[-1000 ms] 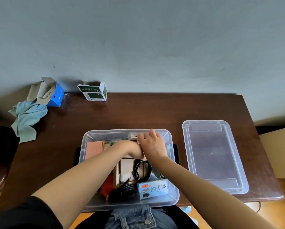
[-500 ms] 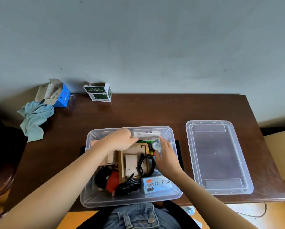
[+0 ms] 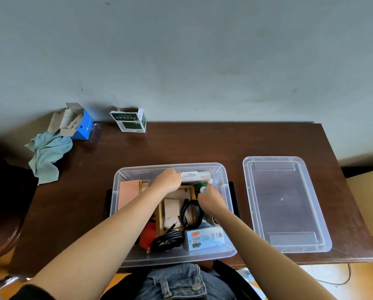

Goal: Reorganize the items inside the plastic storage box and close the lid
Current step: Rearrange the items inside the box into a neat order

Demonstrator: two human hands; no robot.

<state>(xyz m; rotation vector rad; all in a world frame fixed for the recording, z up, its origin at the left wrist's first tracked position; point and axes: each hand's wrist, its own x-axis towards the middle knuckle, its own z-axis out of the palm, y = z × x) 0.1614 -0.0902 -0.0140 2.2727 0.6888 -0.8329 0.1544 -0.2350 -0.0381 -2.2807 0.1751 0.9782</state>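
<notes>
The clear plastic storage box (image 3: 222, 182) sits at the near edge of the dark brown wooden table (image 3: 181, 146), directly in front of the seated person. Nearest inside it lie a grey-blue printed carton (image 3: 205, 238), a coiled black cable (image 3: 168, 240) and a red object (image 3: 147, 231), partly hidden. Behind these rest a light wooden frame (image 3: 172, 210) and a pink flat board (image 3: 128, 193) against the left wall.

Both hands work at the far end of the box. The left hand (image 3: 167, 180) has its fingers curled at the edge of a white flat packet (image 3: 194, 176) against the far wall; whether it actually grips the packet cannot be told. The right hand (image 3: 210, 197) reaches down beside a small round white item (image 3: 202, 189); its fingers are hidden, so its grip cannot be told either.

The clear plastic lid (image 3: 285, 204) lies off the box, to its right on the table.

Assessment: rearranging is in hand; closing has not begun. The next move calls for seating the far-end items flat, below the rim, then fetching the lid.

Farther back stand a green-and-white carton (image 3: 130, 122), an open blue carton (image 3: 82, 125) and a light blue cloth (image 3: 48, 155).
</notes>
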